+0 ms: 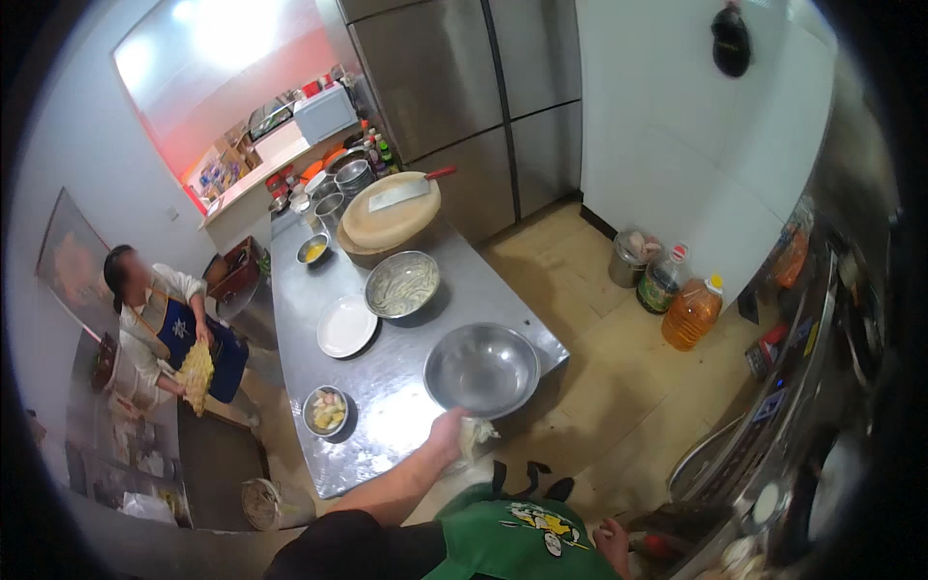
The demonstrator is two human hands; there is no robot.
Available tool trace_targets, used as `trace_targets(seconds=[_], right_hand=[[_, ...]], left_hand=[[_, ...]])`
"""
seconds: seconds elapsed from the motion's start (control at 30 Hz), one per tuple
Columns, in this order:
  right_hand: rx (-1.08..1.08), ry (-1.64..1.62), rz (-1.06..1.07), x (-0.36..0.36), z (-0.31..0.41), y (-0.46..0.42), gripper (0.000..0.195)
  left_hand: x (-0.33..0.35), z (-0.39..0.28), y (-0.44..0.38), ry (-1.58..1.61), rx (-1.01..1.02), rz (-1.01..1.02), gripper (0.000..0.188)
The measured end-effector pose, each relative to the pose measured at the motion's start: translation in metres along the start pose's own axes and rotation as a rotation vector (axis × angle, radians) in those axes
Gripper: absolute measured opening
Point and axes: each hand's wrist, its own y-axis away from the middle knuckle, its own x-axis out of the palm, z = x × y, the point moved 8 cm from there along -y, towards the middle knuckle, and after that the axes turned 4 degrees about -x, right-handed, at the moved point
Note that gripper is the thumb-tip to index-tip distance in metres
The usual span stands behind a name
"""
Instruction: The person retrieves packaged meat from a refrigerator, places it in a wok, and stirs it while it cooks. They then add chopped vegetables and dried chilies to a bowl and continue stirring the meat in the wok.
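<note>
My left hand (444, 437) reaches over the near edge of the steel table (290, 304). Its fingers are closed on a pale crumpled cloth (477, 437), and the hand touches the near rim of a large steel bowl (484, 366). Nothing shows inside that bowl. Low on the right, beside my green apron (507, 536), my right hand (612, 544) is small and partly hidden; whether it holds anything is unclear. Beyond the large bowl sit a batter-smeared metal bowl (402, 285) and a white plate (346, 326). A small bowl of pale chunks (325, 412) stands nearer, at left.
A cleaver (400, 194) lies on a round wooden chopping block (384, 221). Close by is a small bowl of yellow liquid (313, 250). Oil jugs (691, 315) stand on the floor at right, near the stove (761, 406). Another person (174, 319) holds a yellowish sheet at left.
</note>
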Motion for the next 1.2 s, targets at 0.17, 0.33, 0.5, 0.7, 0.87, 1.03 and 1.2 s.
trace_targets(seconds=[0.17, 0.33, 0.5, 0.7, 0.87, 1.03, 1.2], right_hand=[[-0.292, -0.438, 0.683, -0.056, 0.182, -0.036, 0.058], [-0.186, -0.56, 1.003, -0.075, 0.232, -0.101, 0.081], [-0.265, -0.472, 0.859, -0.135, 0.254, -0.211, 0.068], [-0.182, -0.196, 0.825, -0.17, 0.327, -0.302, 0.064], [-0.212, 0.079, 0.988, -0.163, 0.392, -0.376, 0.062], [-0.481, 0.414, 1.265, -0.144, 0.46, -0.443, 0.058], [-0.337, 0.651, 1.645, -0.093, 0.541, -0.513, 0.051]], left_hand=[[0.102, -0.065, -0.027, 0.045, 0.199, -0.068, 0.024], [0.147, -0.186, -0.092, 0.173, 0.406, -0.022, 0.031], [0.167, -0.346, -0.165, 0.29, 0.664, -0.072, 0.034], [0.142, -0.466, -0.271, 0.427, 0.692, -0.169, 0.051], [0.202, -0.414, -0.267, 0.461, 0.645, -0.15, 0.041], [0.269, -0.293, -0.24, 0.542, 0.352, -0.035, 0.022], [0.26, -0.18, -0.211, 0.682, 0.379, -0.198, 0.019]])
